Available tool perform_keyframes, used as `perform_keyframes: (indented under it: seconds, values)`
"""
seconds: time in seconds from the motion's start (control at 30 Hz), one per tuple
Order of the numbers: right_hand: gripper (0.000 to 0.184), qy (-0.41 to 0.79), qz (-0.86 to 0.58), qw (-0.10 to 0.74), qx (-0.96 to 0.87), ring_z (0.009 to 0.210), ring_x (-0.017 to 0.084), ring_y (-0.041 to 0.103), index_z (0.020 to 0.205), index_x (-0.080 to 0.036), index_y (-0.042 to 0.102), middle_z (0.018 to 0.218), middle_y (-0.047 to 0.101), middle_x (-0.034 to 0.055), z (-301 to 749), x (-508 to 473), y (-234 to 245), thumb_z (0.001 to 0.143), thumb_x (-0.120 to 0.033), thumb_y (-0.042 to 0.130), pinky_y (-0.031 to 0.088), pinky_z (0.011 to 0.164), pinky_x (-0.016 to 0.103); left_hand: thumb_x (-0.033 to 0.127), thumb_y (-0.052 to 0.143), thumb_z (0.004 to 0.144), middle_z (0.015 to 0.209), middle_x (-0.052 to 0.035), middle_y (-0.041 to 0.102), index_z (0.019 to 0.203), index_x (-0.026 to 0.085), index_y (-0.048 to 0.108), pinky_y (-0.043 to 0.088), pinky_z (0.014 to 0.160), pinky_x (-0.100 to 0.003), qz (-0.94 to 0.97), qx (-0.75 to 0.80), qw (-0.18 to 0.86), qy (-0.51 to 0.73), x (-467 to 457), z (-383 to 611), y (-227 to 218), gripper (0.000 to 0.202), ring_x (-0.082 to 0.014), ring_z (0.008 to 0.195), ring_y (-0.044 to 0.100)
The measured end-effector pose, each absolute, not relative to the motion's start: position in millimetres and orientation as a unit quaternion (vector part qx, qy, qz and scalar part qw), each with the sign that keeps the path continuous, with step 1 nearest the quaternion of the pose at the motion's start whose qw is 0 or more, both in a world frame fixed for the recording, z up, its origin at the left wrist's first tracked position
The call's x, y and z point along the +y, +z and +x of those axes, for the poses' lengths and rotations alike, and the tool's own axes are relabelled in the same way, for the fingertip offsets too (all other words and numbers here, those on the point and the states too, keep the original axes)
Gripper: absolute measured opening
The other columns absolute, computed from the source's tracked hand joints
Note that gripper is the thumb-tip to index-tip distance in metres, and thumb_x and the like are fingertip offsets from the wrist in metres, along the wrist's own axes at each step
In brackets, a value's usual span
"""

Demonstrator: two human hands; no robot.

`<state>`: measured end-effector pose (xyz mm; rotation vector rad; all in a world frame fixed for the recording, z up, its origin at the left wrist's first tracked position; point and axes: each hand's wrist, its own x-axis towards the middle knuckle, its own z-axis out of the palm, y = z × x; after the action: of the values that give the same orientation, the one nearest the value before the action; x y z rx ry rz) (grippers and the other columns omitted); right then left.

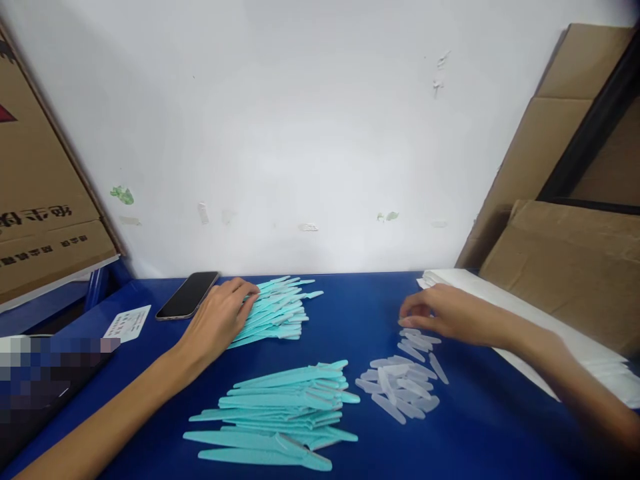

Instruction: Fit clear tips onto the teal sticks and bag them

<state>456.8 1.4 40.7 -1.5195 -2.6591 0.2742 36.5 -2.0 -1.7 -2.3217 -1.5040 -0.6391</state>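
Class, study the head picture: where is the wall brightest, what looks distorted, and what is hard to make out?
In the head view, the wall is brightest near its middle, dimmer at the top corners; in the head view, the left cardboard box leans, perhaps from lens distortion; in the head view, pixel blocks mask part of the lower left, and edges blend among the translucent pieces.

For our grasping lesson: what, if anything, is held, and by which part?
Cannot tell: left hand is at the far turquoise pile, right hand by translucent pieces.
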Motion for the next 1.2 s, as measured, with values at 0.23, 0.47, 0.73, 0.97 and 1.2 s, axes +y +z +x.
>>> perform_keyframes:
  seconds: [0.23,0.47,0.73,0.97,1.2]
  values:
    - [0.029,0.165,-0.525,-0.007,-0.835,0.075,0.024,0.070,0.097,-0.025,0.077,0.085,0.077,0.0044,479,9,45,0.080,-0.046,0.067,0.049,0.064,0.032,0.032,0.040,0.102,0.107,-0.0100,0.069,0.108,0.018,0.066,0.046,0.087,-0.040,-0.813,-0.537,0.116,-0.194,-1,38,-5,0.030,-0.0269,0.100,0.064]
    - [0.032,0.015,-0.676,-0.028,-0.736,0.075,0.028,0.069,0.085,-0.023,0.078,0.084,0.076,0.0097,500,24,36,0.083,-0.051,0.064,0.041,0.057,0.032,0.034,0.041,0.104,0.103,-0.0066,0.067,0.102,0.022,0.066,0.047,0.087,-0.037,-0.870,-0.448,-0.016,-0.203,-30,66,7,0.028,-0.0245,0.099,0.060]
    - [0.015,0.074,-0.669,-0.064,-0.737,0.062,0.020,0.068,0.079,-0.026,0.075,0.070,0.073,0.0019,492,24,16,0.083,-0.035,0.065,0.038,0.055,0.028,0.044,0.056,0.097,0.104,-0.0027,0.066,0.103,0.028,0.066,0.048,0.076,-0.030,-0.853,-0.461,-0.228,-0.090,-66,87,23,0.020,-0.0223,0.095,0.060]
    - [0.009,0.041,-0.636,-0.016,-0.770,0.077,0.023,0.068,0.084,-0.024,0.071,0.083,0.075,0.0048,486,20,17,0.085,-0.025,0.062,0.037,0.060,0.028,0.045,0.052,0.099,0.095,-0.0031,0.065,0.094,0.024,0.068,0.046,0.068,-0.027,-0.845,-0.455,-0.259,-0.106,-59,85,20,0.027,-0.0181,0.081,0.056]
    - [0.017,0.023,-0.616,0.111,-0.779,0.062,0.018,0.068,0.105,-0.024,0.060,0.079,0.074,0.0013,463,20,21,0.099,-0.036,0.049,0.040,0.058,0.028,0.047,0.060,0.095,0.092,-0.0018,0.065,0.095,0.024,0.069,0.045,0.066,-0.026,-0.842,-0.455,-0.270,-0.101,-58,85,20,0.025,-0.0172,0.080,0.055]
